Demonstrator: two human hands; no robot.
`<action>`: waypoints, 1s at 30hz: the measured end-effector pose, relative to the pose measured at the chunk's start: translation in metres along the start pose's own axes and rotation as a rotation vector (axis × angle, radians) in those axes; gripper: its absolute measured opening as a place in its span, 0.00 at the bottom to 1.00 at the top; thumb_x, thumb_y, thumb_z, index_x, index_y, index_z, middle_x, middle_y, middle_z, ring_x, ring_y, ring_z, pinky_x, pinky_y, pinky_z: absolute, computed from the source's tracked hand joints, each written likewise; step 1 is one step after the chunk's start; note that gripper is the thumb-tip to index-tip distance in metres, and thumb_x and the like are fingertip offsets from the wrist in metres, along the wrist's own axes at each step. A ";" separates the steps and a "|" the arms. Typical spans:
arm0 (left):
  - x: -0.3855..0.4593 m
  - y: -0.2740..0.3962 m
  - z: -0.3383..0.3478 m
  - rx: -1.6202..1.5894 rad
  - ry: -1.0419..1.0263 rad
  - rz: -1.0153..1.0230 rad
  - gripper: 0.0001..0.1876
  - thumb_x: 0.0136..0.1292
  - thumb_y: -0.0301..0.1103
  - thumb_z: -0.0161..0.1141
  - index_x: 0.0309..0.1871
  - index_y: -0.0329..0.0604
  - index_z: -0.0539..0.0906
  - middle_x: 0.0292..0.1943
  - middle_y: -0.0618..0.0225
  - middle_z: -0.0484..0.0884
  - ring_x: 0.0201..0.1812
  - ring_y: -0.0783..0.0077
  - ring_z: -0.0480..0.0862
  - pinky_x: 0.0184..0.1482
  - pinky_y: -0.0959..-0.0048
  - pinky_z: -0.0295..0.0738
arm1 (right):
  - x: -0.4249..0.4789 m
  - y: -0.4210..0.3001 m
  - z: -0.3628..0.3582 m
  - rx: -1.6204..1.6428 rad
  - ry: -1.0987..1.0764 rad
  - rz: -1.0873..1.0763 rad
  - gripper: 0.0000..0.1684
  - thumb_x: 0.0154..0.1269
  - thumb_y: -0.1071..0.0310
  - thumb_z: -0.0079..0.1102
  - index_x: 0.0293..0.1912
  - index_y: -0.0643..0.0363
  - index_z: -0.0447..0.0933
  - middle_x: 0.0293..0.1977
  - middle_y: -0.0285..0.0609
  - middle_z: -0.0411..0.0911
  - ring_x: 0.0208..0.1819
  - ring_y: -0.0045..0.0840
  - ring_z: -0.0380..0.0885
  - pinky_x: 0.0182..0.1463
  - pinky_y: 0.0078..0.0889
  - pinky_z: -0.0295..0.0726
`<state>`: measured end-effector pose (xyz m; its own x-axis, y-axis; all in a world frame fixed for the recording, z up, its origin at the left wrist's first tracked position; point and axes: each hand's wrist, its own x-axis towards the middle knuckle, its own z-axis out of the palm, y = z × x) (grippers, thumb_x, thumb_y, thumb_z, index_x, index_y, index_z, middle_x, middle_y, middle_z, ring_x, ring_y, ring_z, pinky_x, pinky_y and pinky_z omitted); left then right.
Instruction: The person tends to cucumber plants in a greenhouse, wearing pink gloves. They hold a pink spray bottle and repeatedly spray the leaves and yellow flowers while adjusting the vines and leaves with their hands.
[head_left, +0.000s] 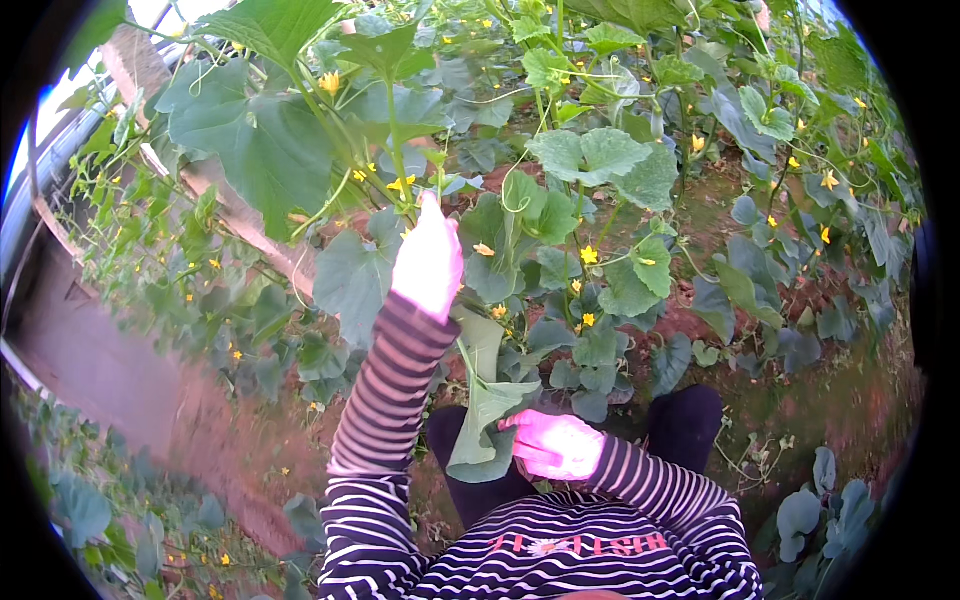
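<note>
My left hand (429, 259) is raised among the vines, its fingertips at the green stem of a climbing plant (397, 142) beside a yellow flower (402, 182). Glare washes out the hand, so whether the fingers grip the stem cannot be told. Low in front of my body, my right hand (555, 444) has its fingers closed on the edge of a large, partly folded green leaf (480, 427). That leaf hangs between my two arms, over my knee. Another broad leaf (251, 135) spreads to the upper left of my left hand.
Leafy vines with yellow flowers (589, 255) and curling tendrils grow in front and to the right. A pale slanting beam (232, 217) runs through the plants at left, beside a grey-brown strip of ground (112, 360). More leaves (799, 514) stand at the lower right.
</note>
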<state>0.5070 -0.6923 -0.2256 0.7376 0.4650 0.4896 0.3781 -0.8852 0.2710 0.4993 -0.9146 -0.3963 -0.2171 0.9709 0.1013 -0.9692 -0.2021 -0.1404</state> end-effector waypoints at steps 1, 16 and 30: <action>0.011 -0.011 0.015 0.280 -0.014 0.037 0.25 0.65 0.29 0.50 0.62 0.20 0.66 0.28 0.59 0.80 0.31 0.68 0.82 0.42 0.70 0.78 | 0.004 0.002 -0.003 0.004 0.006 0.026 0.19 0.73 0.71 0.37 0.59 0.69 0.63 0.19 0.35 0.62 0.15 0.17 0.59 0.20 0.22 0.62; 0.022 0.021 -0.003 -1.140 -0.389 -0.352 0.09 0.64 0.28 0.54 0.47 0.39 0.74 0.33 0.68 0.80 0.22 0.82 0.76 0.21 0.81 0.74 | -0.013 -0.025 0.039 -0.073 0.063 -0.022 0.18 0.72 0.71 0.41 0.58 0.66 0.64 0.17 0.35 0.60 0.11 0.18 0.57 0.17 0.21 0.61; 0.012 0.037 -0.045 -1.003 -0.726 -0.308 0.28 0.67 0.50 0.55 0.62 0.40 0.69 0.38 0.61 0.83 0.29 0.76 0.81 0.31 0.73 0.82 | -0.049 -0.069 0.147 -1.997 0.163 -1.065 0.34 0.57 0.82 0.50 0.65 0.64 0.63 0.50 0.48 0.73 0.50 0.29 0.76 0.45 0.23 0.80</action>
<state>0.5051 -0.7186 -0.1723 0.9503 0.2522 -0.1828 0.2352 -0.1964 0.9519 0.5600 -0.9668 -0.2463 0.2402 0.6246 0.7431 0.6441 0.4702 -0.6033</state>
